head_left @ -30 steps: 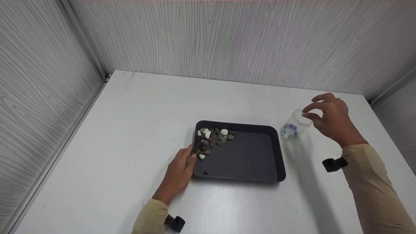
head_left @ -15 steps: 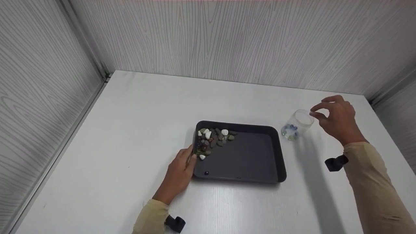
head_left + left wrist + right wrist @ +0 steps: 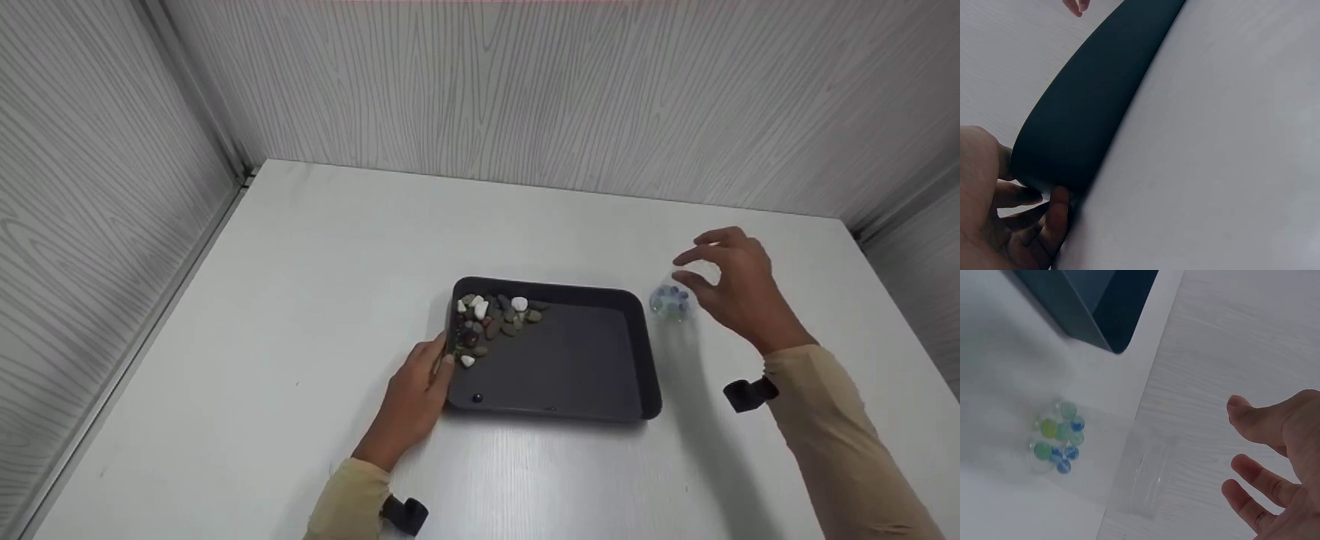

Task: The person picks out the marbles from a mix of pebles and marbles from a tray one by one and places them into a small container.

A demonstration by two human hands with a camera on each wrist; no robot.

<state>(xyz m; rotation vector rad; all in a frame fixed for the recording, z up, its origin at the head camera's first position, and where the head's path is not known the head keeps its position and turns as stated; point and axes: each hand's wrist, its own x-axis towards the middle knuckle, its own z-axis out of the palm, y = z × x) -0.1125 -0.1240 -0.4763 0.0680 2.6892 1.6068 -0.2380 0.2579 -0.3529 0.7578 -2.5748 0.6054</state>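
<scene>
My left hand (image 3: pixel 411 390) grips the left side of a dark grey tray (image 3: pixel 574 364), thumb at the rim. The left wrist view shows its fingers bent against the tray's outer wall (image 3: pixel 1072 112). Brown, grey and white pebbles (image 3: pixel 493 328) lie bunched in the tray's far left corner. One dark round marble (image 3: pixel 478 397) rests near the front left corner. My right hand (image 3: pixel 739 289) is over the mouth of a clear jar (image 3: pixel 1145 475), thumb and fingers apart with nothing between them. Blue, green and yellowish marbles (image 3: pixel 1061 433) sit at the jar's bottom.
The white table (image 3: pixel 360 247) carries the tray in the middle and the jar off its right side. Pale wood-grain panels (image 3: pixel 480 90) rise behind the table and at both sides.
My right hand first drew back to the right from the jar's mouth, then came back left over it, thumb and fingers now spread wider. My left hand and the tray stay put.
</scene>
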